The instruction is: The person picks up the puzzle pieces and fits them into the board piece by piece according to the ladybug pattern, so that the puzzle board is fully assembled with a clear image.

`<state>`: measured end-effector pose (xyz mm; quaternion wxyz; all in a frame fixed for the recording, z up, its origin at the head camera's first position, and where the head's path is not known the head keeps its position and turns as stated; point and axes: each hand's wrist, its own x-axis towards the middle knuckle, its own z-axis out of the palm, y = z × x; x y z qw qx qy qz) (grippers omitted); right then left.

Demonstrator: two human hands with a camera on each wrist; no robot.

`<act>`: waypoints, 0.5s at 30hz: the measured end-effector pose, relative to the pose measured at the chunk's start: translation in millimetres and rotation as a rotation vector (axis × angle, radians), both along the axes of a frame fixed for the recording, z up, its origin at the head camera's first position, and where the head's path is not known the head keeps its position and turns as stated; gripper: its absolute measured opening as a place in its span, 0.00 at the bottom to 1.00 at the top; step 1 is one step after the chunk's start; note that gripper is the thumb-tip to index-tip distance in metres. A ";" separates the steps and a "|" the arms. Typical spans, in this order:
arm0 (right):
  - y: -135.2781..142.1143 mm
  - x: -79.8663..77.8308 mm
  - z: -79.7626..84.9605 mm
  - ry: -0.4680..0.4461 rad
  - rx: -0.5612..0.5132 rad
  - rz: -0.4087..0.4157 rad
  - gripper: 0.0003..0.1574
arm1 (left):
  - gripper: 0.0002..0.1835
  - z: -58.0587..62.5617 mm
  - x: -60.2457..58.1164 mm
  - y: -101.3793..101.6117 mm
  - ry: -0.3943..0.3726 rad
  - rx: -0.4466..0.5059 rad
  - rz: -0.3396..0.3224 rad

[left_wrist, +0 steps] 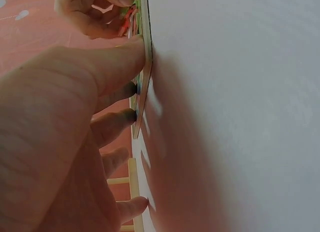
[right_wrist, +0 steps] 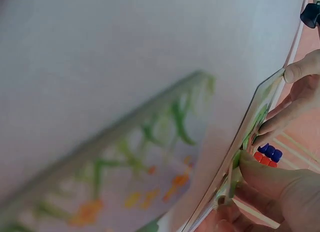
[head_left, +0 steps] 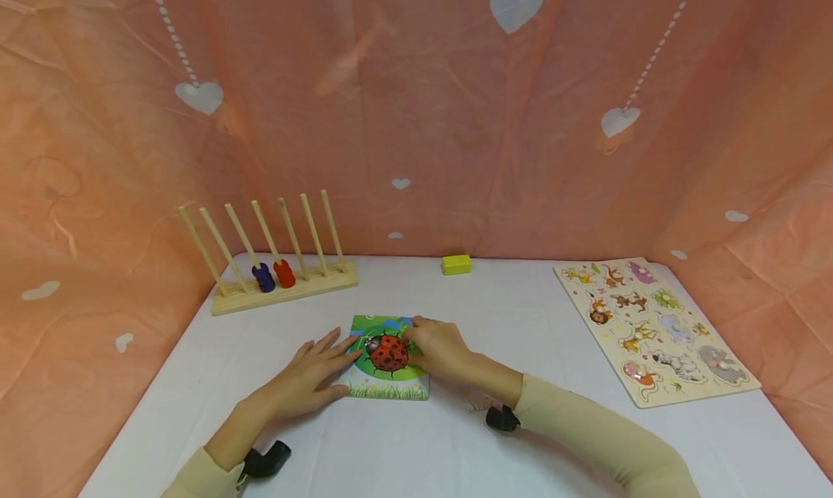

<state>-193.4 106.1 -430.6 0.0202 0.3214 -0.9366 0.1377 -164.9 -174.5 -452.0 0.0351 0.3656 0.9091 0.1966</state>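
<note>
A square ladybug puzzle [head_left: 388,392] lies flat on the table, a red spotted ladybug on green above a strip of grass. My left hand [head_left: 306,382] rests at its left edge with fingers spread, the thumb [left_wrist: 120,57] and some fingertips touching the board. At the puzzle's right side my right hand [head_left: 442,350] pinches a thin green puzzle piece [right_wrist: 231,178] between thumb and fingers, tilted up from the board. Its picture is mostly hidden by the fingers. Beneath the right wrist lies another flat piece [right_wrist: 150,177] printed with grass and orange flowers, partly covered in the head view.
A wooden peg rack [head_left: 286,293] stands at the back left, with blue rings [head_left: 263,277] and red rings [head_left: 284,274] on two pegs. A yellow block [head_left: 456,264] sits at the back edge. An animal peg puzzle board [head_left: 657,353] lies at the right.
</note>
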 end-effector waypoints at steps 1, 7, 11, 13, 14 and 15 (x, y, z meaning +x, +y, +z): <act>-0.1 -0.2 -0.5 -0.001 0.003 -0.003 0.16 | 0.33 -0.5 0.0 -0.1 0.000 0.000 -0.001; 0.0 -1.6 -2.4 -0.015 0.005 -0.009 0.16 | 0.32 -2.6 -0.4 -0.9 0.003 0.002 -0.001; 0.3 -2.6 -3.0 -0.020 0.007 -0.004 0.16 | 0.33 -2.7 -0.6 -1.3 -0.004 -0.001 0.001; 0.7 -3.1 -2.9 -0.029 0.001 -0.003 0.16 | 0.33 -2.9 -0.9 -1.4 -0.004 -0.002 0.000; 1.1 -3.2 -2.7 -0.031 -0.003 -0.002 0.16 | 0.33 -2.8 -1.0 -1.4 -0.005 -0.002 0.000; 1.6 -3.1 -2.5 -0.030 -0.005 -0.001 0.16 | 0.33 -2.8 -1.1 -1.2 -0.006 0.000 0.000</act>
